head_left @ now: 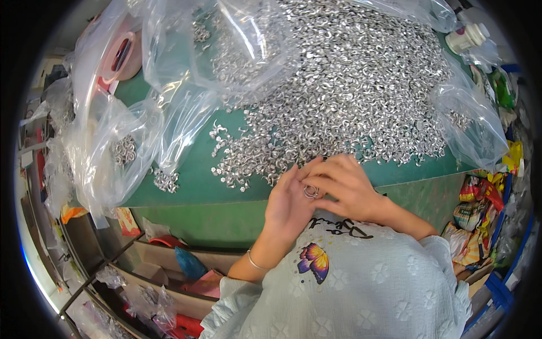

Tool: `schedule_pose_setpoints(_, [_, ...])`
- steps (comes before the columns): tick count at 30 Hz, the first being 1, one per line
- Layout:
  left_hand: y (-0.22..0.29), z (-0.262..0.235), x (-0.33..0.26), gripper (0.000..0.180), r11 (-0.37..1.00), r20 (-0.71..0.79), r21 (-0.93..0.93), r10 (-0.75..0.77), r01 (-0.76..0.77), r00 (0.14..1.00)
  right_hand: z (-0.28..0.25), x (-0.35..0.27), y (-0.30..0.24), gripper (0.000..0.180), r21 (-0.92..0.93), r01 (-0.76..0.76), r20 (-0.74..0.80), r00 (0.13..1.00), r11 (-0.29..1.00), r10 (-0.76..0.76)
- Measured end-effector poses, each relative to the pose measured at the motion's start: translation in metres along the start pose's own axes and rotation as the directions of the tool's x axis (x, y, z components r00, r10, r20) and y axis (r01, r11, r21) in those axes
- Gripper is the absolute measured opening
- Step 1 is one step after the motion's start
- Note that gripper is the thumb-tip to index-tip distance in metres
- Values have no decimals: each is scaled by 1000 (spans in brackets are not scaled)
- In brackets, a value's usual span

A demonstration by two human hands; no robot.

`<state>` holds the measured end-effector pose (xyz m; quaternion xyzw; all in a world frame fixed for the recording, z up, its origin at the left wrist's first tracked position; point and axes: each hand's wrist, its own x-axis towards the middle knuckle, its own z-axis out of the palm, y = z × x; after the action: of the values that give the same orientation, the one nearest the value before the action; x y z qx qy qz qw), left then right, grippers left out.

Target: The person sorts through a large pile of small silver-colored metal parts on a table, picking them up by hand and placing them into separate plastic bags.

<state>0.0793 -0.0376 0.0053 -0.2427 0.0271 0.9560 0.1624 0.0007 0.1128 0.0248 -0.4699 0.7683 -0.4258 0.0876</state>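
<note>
Close to the table's front edge my two hands meet. My left hand is palm up and cupped, its fingers partly hidden behind the right. My right hand bends over it, thumb and fingers closed around small silver rings at the left palm. How many rings there are cannot be made out. Just beyond my fingertips begins a wide heap of small curved silver metal pieces, spread over the green table top. A few flower-shaped pieces lie along its left fringe.
Clear plastic bags crowd the left side, one with metal pieces inside. Another bag lies at the right edge. A pink container stands far left, a white bottle far right. Below the table are drawers and colourful packets.
</note>
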Motion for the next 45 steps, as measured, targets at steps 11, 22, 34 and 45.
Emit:
schedule_pose_setpoints(11, [-11,13,5,47,968,32,251,21,-28,999,-12,-14,11,30,-70,42,-39,998,997,-45])
schedule_pose_setpoints(22, [-18,43,29,41,913,14,409,6,-11,1000,-56,-28,23,23,600,-368,-157,817,711,555])
schedule_pose_setpoints(34, [-35,51,76,22,-437,485,840,339,-321,806,-84,-55,73,22,982,-39,167,655,-187,737])
schedule_pose_setpoints(45, [-33,61,128,13,-798,750,490,181,-351,636,-94,-66,79,20,930,-296,25,644,219,765])
